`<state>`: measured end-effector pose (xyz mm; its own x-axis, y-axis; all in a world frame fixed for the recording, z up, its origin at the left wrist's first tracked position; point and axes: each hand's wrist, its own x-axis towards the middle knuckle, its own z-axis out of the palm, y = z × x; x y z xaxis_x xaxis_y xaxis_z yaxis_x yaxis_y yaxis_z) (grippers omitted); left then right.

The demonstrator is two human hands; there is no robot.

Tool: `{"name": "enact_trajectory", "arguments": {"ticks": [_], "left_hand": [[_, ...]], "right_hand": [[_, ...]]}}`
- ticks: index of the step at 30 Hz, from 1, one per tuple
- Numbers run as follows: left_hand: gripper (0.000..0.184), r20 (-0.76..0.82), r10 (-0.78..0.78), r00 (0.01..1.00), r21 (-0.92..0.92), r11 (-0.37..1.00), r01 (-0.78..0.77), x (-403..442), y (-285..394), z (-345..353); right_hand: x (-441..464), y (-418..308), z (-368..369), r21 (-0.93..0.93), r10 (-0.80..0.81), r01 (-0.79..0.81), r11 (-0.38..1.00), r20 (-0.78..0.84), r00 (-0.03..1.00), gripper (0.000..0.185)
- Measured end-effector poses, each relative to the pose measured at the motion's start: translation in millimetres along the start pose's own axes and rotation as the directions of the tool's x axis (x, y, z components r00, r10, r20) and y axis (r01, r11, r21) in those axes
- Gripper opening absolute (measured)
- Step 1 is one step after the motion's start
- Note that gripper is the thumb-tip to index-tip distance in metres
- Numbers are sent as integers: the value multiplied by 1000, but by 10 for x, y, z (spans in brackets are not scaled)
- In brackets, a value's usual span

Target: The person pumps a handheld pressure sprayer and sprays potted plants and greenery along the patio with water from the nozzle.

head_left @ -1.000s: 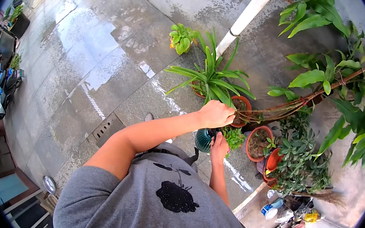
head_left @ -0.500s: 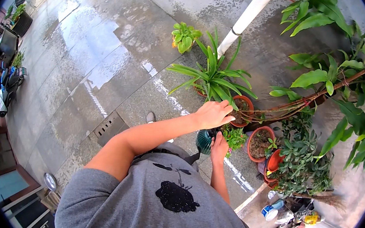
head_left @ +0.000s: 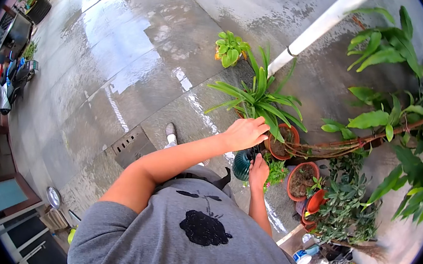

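My left hand (head_left: 245, 134) reaches over to a strap-leaved potted plant (head_left: 261, 98). Its fingers are curled at a long green leaf (head_left: 273, 128) and seem to pinch it; the grip itself is partly hidden. Just below, my right hand (head_left: 258, 172) is wrapped around the neck of a dark green ribbed spray bottle (head_left: 241, 165). The bottle's head is mostly covered by my hands. Close beyond the fingers stands a terracotta pot (head_left: 293, 138) with soil, and a low plant with small bright leaves (head_left: 275, 169) is beside the right hand.
A white pole (head_left: 309, 34) slants up behind the plants. More pots (head_left: 302, 181), a bushy plant (head_left: 346, 203) and a long woody branch (head_left: 403, 125) line the right side. A small yellow-green plant (head_left: 230, 49) stands farther off. The paved floor (head_left: 172, 40) is wet, with a drain cover (head_left: 130, 146).
The view has shifted, so the plants and pole appear farther right and lower. More of my foot shows. Both hands keep nearly the same pose at the plant and bottle.
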<state>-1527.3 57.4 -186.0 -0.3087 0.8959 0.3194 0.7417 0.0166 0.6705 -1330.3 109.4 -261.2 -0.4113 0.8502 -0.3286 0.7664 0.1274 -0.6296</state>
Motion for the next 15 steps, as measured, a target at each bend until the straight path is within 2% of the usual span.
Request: {"name": "enact_trajectory", "arguments": {"ticks": [5, 10, 13, 15], "left_hand": [[30, 64, 18, 998, 38, 999, -21, -3, -383, -375], [41, 132, 127, 983, 49, 990, -134, -36, -882, -809], [44, 251, 83, 964, 41, 994, -96, -43, -1144, -1127], [46, 247, 124, 961, 56, 988, -142, -71, -1357, -1251]], "right_hand": [[95, -419, 253, -67, 13, -15, 998, -35, 999, 58], [209, -809, 648, -163, 9, -29, 986, -120, 993, 61], [321, -995, 892, -106, 77, -86, 991, -91, 993, 62], [367, -1163, 1089, -78, 116, -125, 989, -113, 987, 64]]}}
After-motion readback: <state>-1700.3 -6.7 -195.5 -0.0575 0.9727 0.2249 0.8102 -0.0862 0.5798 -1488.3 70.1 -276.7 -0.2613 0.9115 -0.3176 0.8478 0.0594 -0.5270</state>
